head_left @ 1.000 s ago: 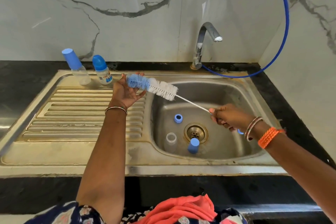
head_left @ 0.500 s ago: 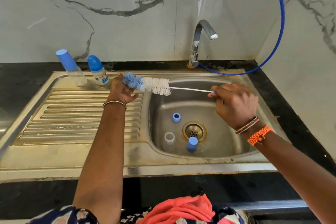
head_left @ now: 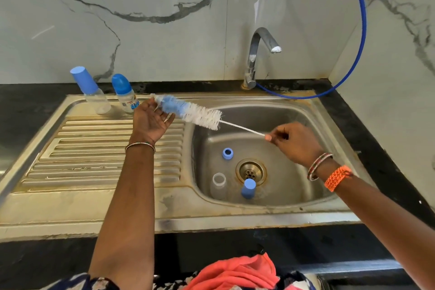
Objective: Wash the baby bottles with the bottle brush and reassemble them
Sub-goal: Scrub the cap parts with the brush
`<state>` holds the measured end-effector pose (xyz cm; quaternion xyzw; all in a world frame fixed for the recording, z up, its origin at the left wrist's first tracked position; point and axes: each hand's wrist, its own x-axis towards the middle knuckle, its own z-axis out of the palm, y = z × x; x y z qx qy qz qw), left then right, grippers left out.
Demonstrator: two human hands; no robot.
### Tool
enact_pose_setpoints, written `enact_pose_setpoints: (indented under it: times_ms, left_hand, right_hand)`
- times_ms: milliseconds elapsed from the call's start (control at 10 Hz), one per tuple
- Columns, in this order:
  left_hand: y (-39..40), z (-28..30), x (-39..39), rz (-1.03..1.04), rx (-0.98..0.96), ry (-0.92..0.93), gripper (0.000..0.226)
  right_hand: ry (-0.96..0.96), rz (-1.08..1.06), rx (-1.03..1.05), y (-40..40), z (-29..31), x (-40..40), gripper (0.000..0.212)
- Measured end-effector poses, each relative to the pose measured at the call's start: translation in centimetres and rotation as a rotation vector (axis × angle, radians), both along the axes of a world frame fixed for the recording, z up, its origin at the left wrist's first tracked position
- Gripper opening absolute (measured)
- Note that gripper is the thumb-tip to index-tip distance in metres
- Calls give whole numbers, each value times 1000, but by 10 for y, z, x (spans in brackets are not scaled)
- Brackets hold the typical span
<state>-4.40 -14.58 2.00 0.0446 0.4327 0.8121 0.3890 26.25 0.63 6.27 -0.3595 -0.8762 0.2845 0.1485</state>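
Note:
My right hand (head_left: 294,143) pinches the thin white handle of the bottle brush (head_left: 195,115), whose blue and white bristles stretch left over the basin's edge. My left hand (head_left: 150,120) is open, palm up, under the blue bristle tip. In the sink basin (head_left: 294,110) stand an uncapped clear bottle (head_left: 219,185), a blue cap (head_left: 248,188) by the drain and a blue screw ring (head_left: 227,153). Two capped bottles, one with a flat blue cap (head_left: 90,92) and one with a domed blue cap (head_left: 124,94), stand at the back of the drainboard.
The steel drainboard (head_left: 94,160) lies left of the basin. A chrome tap (head_left: 257,54) rises behind the basin, with a blue hose (head_left: 360,30) looping up the right wall. A black counter (head_left: 376,139) borders the sink. Marble walls close the back and right.
My right hand dropped lower and tilted the brush handle down to the right. My left hand opened flat under the blue bristles. Items in the basin stayed put.

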Motion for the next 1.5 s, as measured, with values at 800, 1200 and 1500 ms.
enact_pose_setpoints:
  times_ms: [800,1200,1500]
  left_hand:
    - [14,17,4,38,-74,32,29]
    - [29,47,12,-12,334,-50,31]
    - [39,32,11,-31,-63,-10,12]
  right_hand:
    - [203,-71,730,-9,6,5,22]
    - [11,-87,-1275,-8,25,4,27]
    - [84,-55,903,10,11,21,23]
